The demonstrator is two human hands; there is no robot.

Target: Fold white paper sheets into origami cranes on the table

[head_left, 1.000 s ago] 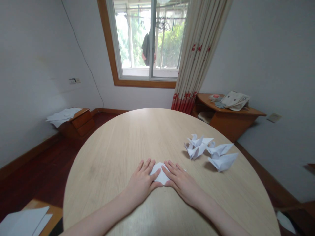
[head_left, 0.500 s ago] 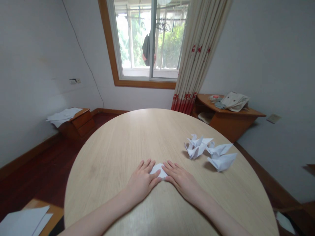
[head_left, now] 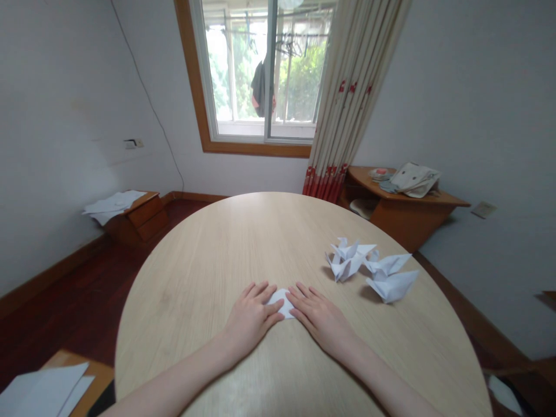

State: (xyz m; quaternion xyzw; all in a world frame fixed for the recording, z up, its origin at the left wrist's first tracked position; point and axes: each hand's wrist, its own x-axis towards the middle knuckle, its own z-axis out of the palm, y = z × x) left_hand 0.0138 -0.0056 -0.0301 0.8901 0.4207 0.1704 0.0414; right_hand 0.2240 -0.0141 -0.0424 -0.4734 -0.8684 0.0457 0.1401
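Observation:
A small folded piece of white paper [head_left: 281,302] lies flat on the round pale wooden table [head_left: 243,243]. My left hand [head_left: 252,317] rests on its left part with fingers stretched out flat. My right hand [head_left: 319,315] lies on its right part, fingers also flat and pointing toward the paper. Most of the paper is hidden under both hands. To the right, apart from my hands, stand several finished white paper cranes [head_left: 371,269].
A wooden side table [head_left: 403,205] with a cloth bag stands at the back right by the curtain. A low cabinet with white sheets [head_left: 115,202] is at the left wall. Loose white paper [head_left: 39,391] lies at the bottom left.
Both hands have drawn closer together over the paper, so less of it shows between them than a second ago. The cranes have not moved.

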